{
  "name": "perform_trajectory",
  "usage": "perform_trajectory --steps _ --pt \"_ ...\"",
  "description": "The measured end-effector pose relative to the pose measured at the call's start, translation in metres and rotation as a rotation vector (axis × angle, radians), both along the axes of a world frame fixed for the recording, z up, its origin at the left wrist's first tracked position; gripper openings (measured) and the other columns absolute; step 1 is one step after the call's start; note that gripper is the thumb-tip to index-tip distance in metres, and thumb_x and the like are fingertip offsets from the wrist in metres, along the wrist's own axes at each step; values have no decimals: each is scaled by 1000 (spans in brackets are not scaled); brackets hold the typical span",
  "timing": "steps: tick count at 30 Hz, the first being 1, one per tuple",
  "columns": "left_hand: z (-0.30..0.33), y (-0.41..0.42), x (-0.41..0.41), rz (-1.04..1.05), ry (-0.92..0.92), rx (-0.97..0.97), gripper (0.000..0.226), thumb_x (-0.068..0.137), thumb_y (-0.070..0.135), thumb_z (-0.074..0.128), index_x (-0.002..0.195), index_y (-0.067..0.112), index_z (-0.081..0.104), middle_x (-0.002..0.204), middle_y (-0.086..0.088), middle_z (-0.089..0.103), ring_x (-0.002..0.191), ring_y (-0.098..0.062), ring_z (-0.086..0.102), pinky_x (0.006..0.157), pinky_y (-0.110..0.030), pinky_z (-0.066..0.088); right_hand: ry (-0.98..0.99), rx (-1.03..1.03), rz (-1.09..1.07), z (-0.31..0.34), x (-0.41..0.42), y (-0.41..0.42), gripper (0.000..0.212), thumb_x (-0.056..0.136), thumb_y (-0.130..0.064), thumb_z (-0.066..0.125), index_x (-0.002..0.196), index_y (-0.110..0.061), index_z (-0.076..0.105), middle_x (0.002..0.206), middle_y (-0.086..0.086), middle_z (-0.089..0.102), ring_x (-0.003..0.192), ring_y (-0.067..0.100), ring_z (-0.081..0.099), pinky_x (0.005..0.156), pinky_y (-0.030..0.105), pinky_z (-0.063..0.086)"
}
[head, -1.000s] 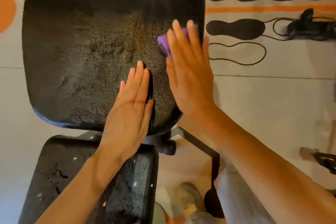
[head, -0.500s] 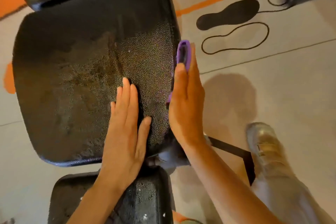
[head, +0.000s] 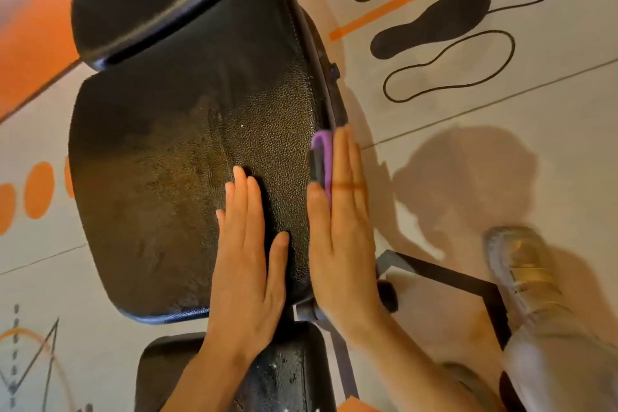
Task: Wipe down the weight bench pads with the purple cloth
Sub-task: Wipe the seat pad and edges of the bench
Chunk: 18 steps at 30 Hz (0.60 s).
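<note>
Pressing purple cloth (head: 323, 157) against pad (head: 174, 150)

Large black bench pad (head: 174, 157): pebbled leather-like vinyl, grainy, dull sheen, faint streaks across the middle. Upper black pad (head: 160, 0): smoother, glossier, with a shiny rolled edge. Lower small black pad (head: 294, 375): worn skin, cracked and flecked with pale chips. Folded purple cloth (head: 322, 157): soft, matt fabric. Dark bench frame bar (head: 444, 273): painted metal, matt. Pale floor (head: 501, 144): smooth, matt, printed with flat orange and black markings.
</note>
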State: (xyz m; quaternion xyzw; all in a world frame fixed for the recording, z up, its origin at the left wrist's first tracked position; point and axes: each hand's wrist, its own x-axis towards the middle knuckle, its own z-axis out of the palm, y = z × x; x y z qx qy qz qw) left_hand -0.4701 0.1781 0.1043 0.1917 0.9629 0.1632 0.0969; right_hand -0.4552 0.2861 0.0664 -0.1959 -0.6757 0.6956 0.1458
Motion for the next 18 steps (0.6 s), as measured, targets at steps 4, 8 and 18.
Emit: perform_trajectory --steps 4,8,18 --pt "3 22 -36 -30 7 60 60 102 36 26 155 21 3 162 14 -10 150 -7 -9 119 -20 -8 16 184 72 -5 28 -8 53 101 -49 21 147 -48 -5 157 -29 1 147 -1 9 116 12 15" --pt "1 49 -91 -59 66 90 58 104 32 27 156 20 4 162 11 -9 149 -4 -11 119 -21 -10 -85 -138 -24 -5 -79 47 46 103 -39 33 148 -32 32 132 -6 53 112 0 53 88 7 41" --pt "-8 63 -134 -18 159 110 52 105 26 24 155 15 13 164 4 5 150 -7 0 123 -31 -1 70 146 128 2 -68 44 48 104 -37 26 151 -33 17 160 -18 9 147 -1 11 119 20 15"
